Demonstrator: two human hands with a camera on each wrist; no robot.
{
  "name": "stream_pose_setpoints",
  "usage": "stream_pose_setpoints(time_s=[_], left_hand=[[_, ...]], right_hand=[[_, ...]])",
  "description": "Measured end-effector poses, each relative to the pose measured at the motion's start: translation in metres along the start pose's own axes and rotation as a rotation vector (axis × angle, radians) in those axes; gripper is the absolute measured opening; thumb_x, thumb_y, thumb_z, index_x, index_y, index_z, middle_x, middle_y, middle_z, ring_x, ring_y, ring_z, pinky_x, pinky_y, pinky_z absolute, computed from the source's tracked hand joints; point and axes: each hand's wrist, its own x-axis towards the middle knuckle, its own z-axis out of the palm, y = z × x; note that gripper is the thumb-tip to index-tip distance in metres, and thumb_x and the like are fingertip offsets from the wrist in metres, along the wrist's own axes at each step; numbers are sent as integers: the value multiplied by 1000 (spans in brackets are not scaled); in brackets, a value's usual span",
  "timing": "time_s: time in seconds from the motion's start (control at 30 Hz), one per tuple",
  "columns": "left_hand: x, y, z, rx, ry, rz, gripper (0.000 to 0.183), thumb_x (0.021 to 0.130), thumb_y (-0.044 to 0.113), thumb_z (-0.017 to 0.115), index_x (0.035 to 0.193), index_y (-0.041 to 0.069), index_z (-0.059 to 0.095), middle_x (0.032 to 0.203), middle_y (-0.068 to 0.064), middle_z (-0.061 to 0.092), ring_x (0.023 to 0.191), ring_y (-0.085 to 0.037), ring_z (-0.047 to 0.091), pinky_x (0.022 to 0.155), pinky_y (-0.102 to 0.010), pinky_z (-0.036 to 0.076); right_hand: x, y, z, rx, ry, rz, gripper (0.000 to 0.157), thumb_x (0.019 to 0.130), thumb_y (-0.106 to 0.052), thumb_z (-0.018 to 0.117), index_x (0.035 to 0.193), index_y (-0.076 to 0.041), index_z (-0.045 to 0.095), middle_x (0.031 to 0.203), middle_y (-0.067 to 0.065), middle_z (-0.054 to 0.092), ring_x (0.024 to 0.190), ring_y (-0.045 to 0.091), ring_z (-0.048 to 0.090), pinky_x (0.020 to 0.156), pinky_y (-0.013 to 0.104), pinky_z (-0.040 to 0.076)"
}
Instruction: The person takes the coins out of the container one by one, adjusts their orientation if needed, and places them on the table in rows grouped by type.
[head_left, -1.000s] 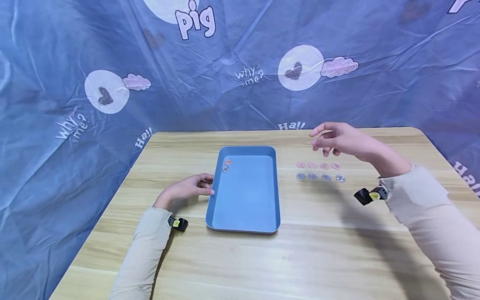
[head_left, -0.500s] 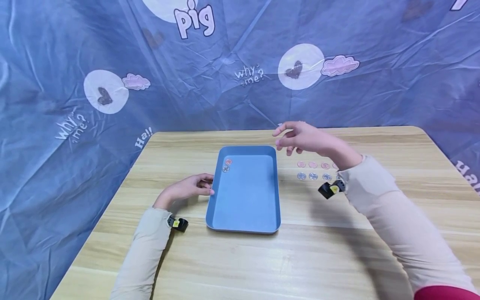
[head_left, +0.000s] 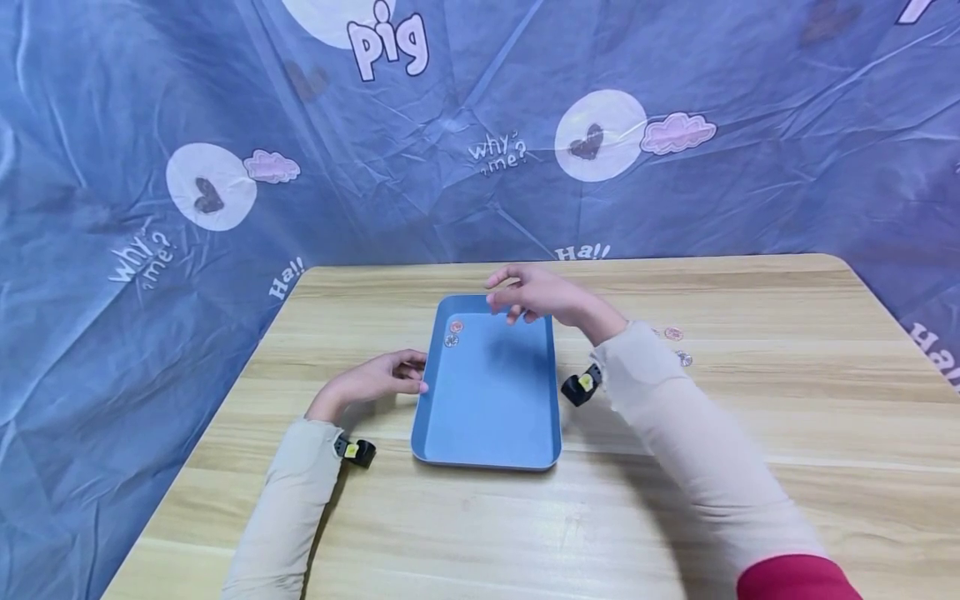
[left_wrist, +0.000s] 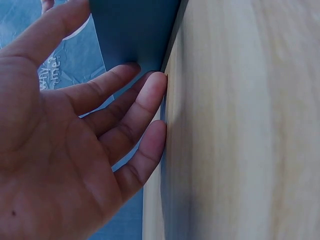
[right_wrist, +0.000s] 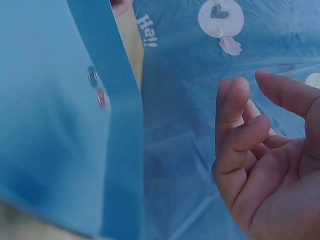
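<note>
A blue rectangular tray point(head_left: 487, 417) lies on the table. Two small round coin-like discs, one reddish point(head_left: 457, 327) and one silvery point(head_left: 452, 340), sit in its far left corner. My left hand point(head_left: 375, 379) rests beside the tray's left side, fingers loosely bent and touching the outer wall, thumb tip at the rim. Over the tray's far right part hovers my right hand point(head_left: 543, 296). Its fingers are loosely curved, and the right wrist view shows a gap between thumb point(right_wrist: 290, 92) and fingers, with nothing visible between them.
Right of the tray, a reddish disc point(head_left: 673, 333) and a silvery disc point(head_left: 684, 358) show past my right sleeve point(head_left: 675, 408), which hides others. The wooden table point(head_left: 465, 533) ends at a blue printed cloth point(head_left: 450, 192) behind and to the left.
My right hand has moved left from above the rows of discs to over the tray, slightly lower now. The right arm now covers most of those discs. Left hand and tray have stayed put.
</note>
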Motion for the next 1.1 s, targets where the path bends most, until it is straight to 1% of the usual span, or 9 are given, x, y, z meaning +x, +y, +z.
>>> stream_pose_setpoints(time_s=[0.1,0.2,0.3,0.37,0.6,0.67,0.8,0.97,1.1], left_hand=[[0,-1,0,3,-2,2,68,91,32,66,144,0,38,131,-18,56,119,-29,54,107,-47,43],[1,-1,0,-10,-3,0,68,91,32,66,144,0,38,131,-18,56,119,-29,55,106,-46,43],[0,-1,-1,-17,-5,-2,68,91,31,66,144,0,38,132,-18,56,119,-29,55,106,-46,43],[0,-1,-1,-15,-6,-1,67,92,31,66,144,0,38,132,-18,56,119,-29,55,106,-46,44],[0,-1,-2,-4,-6,2,67,92,31,65,145,-1,37,132,-19,55,120,-29,54,106,-46,44],[1,-1,-2,-2,-9,4,68,93,30,65,145,-1,36,133,-19,55,120,-30,54,106,-46,44],[2,0,-2,-4,-14,9,68,93,31,64,145,-1,36,133,-19,54,121,-30,54,106,-46,44],[2,1,-3,-11,-19,13,68,93,30,65,145,-1,36,134,-20,54,121,-31,54,106,-45,44],[1,1,-3,-14,-18,9,69,92,30,65,146,-1,35,135,-20,53,121,-31,54,107,-45,44]], right_hand=[[13,5,12,53,-8,13,38,95,-19,59,130,-8,49,109,14,67,67,13,61,56,21,44],[25,13,23,89,-16,35,39,95,-18,59,131,-8,49,115,18,65,67,13,62,58,22,43],[36,23,32,108,-18,53,44,95,-18,58,136,-6,47,121,21,62,68,13,62,59,23,42],[42,29,37,129,-14,65,45,95,-17,59,137,-6,47,120,21,62,69,15,62,59,24,41],[59,43,53,193,31,79,47,94,-16,62,137,-4,48,93,11,62,65,14,59,55,23,39],[62,45,57,196,46,79,46,94,-17,62,136,-3,49,90,10,63,64,14,59,55,24,39],[67,48,61,193,67,97,44,94,-20,62,134,-5,50,91,8,63,62,13,56,55,25,38],[70,55,64,183,95,130,41,94,-23,62,131,-8,51,82,4,61,60,12,54,54,25,38],[71,59,67,181,113,129,39,94,-23,62,130,-10,50,77,3,61,59,11,54,52,23,38]])
